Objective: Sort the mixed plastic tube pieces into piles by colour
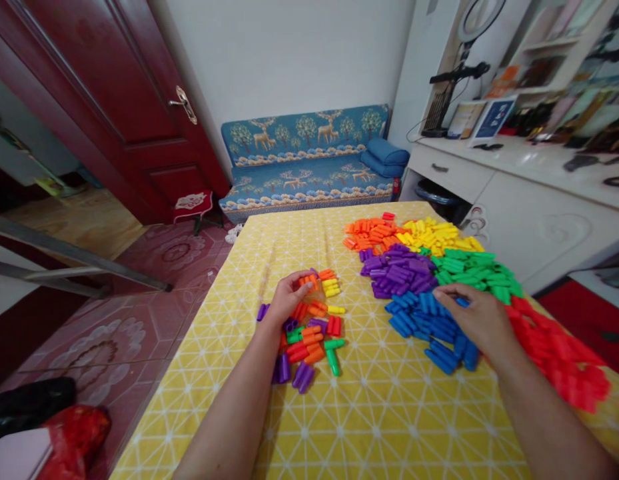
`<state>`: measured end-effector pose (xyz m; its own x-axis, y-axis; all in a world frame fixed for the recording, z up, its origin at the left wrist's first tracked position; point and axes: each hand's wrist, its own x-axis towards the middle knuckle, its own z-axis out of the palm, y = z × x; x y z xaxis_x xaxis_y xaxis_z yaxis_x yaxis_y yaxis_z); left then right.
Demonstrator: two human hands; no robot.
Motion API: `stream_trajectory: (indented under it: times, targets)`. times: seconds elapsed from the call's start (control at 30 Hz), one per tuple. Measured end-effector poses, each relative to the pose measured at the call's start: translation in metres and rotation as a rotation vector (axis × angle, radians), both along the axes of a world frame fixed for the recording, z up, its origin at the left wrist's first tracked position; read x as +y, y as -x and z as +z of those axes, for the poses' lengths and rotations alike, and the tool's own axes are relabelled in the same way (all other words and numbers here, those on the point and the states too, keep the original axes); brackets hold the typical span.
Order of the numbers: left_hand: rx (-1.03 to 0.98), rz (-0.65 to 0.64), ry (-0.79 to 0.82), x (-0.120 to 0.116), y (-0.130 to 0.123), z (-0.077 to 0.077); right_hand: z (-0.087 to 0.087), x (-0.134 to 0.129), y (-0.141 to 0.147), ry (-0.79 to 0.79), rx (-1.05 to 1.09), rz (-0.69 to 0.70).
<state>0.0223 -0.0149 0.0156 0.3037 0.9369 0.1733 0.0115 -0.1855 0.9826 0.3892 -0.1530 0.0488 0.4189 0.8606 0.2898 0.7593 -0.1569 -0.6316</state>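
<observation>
Small coloured plastic tubes lie on a yellow patterned tablecloth (384, 407). My left hand (289, 295) is at the far left edge of a mixed group, its fingers bent against orange tubes (309, 283); whether it grips them is unclear. Nearer me in that group are green tubes (333, 357) and purple tubes (303, 377). My right hand (472, 310) is over the blue pile (424, 320), thumb and fingers close together at its upper right side; anything between them is too small to tell. Purple (399, 270), green (474, 270) and red (554, 347) piles surround the blue one.
Orange (372, 233) and yellow (434, 235) piles lie at the table's far right. A blue patterned sofa (309, 180) stands beyond the table. On the right is a white dresser (539, 193); at left are a red stool (193, 203) and metal legs (79, 257).
</observation>
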Motion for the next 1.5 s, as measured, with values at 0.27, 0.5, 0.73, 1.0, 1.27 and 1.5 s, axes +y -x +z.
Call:
stream_trajectory:
  times: [0.27, 0.5, 0.73, 1.0, 1.27, 1.5]
  targets:
    - [-0.012, 0.012, 0.027, 0.001, -0.001, 0.000, 0.005, -0.001, 0.010, -0.070, -0.233, -0.041]
    - [-0.027, 0.013, 0.036, -0.002, -0.002, 0.004, 0.005, 0.014, 0.028, -0.244, -0.238, 0.135]
    - [-0.043, -0.033, 0.017, -0.003, -0.001, 0.005, 0.011, 0.030, 0.096, -0.403, -0.201, 0.327]
    - [-0.008, 0.012, -0.140, -0.010, -0.001, 0.018, -0.028, 0.062, 0.196, -0.239, -0.052, 0.492]
    - [0.264, 0.288, -0.274, -0.005, 0.000, 0.016, -0.055, 0.081, 0.195, -0.209, -0.069, 0.448]
    - [0.368, -0.094, -0.238, -0.005, 0.007, 0.019, -0.049, 0.078, 0.190, -0.248, 0.044, 0.525]
